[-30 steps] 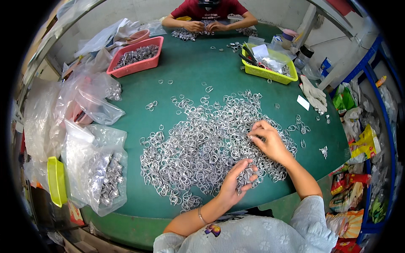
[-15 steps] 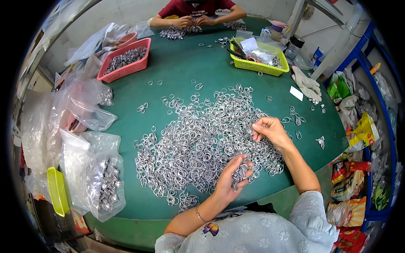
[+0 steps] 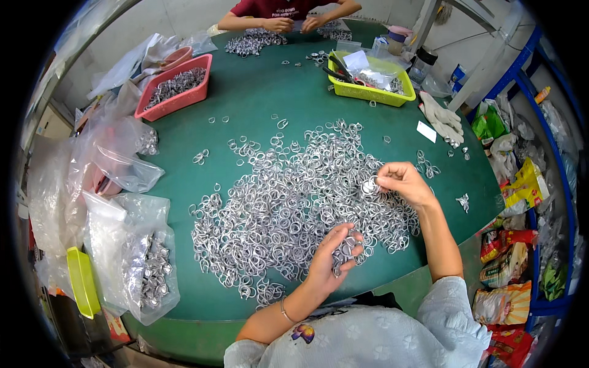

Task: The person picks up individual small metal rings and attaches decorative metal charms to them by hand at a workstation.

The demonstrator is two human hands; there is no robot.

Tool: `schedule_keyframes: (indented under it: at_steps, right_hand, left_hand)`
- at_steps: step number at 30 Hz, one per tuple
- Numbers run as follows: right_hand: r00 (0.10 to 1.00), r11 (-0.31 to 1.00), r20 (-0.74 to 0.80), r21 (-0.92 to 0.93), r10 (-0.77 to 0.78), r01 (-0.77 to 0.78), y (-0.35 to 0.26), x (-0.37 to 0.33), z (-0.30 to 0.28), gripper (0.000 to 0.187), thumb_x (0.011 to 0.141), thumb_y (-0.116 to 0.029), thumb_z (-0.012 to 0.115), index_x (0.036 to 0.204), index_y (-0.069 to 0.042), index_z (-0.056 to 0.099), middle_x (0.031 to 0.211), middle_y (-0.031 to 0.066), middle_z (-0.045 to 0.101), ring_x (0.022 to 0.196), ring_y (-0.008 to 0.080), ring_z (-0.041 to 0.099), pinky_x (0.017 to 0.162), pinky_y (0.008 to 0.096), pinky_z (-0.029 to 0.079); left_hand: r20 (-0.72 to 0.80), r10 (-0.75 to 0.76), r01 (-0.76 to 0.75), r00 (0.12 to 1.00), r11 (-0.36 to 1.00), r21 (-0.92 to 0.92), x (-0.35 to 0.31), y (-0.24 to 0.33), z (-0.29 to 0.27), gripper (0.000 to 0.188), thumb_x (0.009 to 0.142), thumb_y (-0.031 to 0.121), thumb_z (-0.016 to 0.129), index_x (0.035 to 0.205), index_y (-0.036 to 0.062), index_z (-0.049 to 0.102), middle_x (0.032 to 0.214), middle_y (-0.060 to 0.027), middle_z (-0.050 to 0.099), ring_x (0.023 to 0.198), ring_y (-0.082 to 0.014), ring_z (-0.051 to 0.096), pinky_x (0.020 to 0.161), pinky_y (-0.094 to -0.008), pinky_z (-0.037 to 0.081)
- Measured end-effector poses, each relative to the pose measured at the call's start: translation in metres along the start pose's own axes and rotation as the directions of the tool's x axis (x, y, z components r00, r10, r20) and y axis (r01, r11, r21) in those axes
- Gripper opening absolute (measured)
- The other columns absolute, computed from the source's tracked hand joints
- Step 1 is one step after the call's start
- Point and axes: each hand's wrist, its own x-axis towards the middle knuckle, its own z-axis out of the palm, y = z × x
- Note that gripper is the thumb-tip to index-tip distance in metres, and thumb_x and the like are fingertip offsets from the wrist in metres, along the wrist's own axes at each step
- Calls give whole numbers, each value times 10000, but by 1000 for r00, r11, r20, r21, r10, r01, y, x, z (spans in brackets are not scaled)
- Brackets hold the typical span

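A wide heap of silver metal rings (image 3: 276, 214) is spread over the green tabletop. My left hand (image 3: 333, 254), at the near right edge of the heap, is curled around several silver rings (image 3: 347, 248) resting in its palm and fingers. Above the heap's right side, my right hand (image 3: 405, 182) pinches a ring (image 3: 370, 186) between thumb and fingertips. That ring has a round, bright disc-like face toward me. A few loose rings (image 3: 427, 164) lie just beyond my right wrist.
A pink basket (image 3: 205, 83) of metal pieces stands far left, a yellow-green basket (image 3: 368, 94) with pliers far right. Plastic bags (image 3: 162, 257) line the left edge. A glove (image 3: 443, 116) and white card (image 3: 426, 132) lie right. Across the table, a person's hands (image 3: 279, 24) work beside another pile.
My right hand has lifted slightly away from the heap, and a ring with a bright round face now shows in its fingertips. My left hand keeps its rings, almost still.
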Motion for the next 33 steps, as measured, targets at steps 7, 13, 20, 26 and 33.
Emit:
schedule_keyframes:
  at_steps: [7,13,20,26,33]
  right_hand:
    - [999,999,21,11,-47,47,7,4,-3,152,796,-126,666,750,11,619,629,54,586,594,107,547,544,286,433]
    - [999,957,-3,-289,39,-38,17,5,-7,191,800,-137,671,723,25,603,620,32,572,586,88,517,541,266,425]
    - [1000,900,2,-435,-8,8,16,-6,7,165,845,-166,651,782,-17,622,694,-4,609,636,62,533,586,235,422]
    - [992,996,129,90,14,-25,0,-29,29,128,864,-146,632,839,-21,624,781,6,621,743,65,566,703,219,446]
    - [986,999,168,33,-14,9,5,-43,50,95,863,-110,635,855,-16,620,786,-10,603,736,49,531,679,220,431]
  left_hand:
    - [7,18,-18,1000,1000,18,1,-2,-6,167,941,187,483,1090,113,500,936,-96,526,713,-142,502,373,-167,340]
    - [28,2,-3,1000,999,48,1,-3,-2,168,941,192,486,1089,115,504,926,-90,521,704,-133,491,372,-160,331]
    - [56,4,-6,998,1000,31,1,-2,-2,200,940,205,492,1120,118,502,911,-84,510,694,-122,482,375,-157,325]
    - [41,70,-72,997,996,51,0,-3,2,226,939,205,509,1132,87,496,913,-87,543,696,-127,515,379,-168,336]
    - [42,164,-170,986,962,214,-1,-4,3,225,935,219,528,1106,73,508,892,-77,579,678,-119,539,380,-167,344]
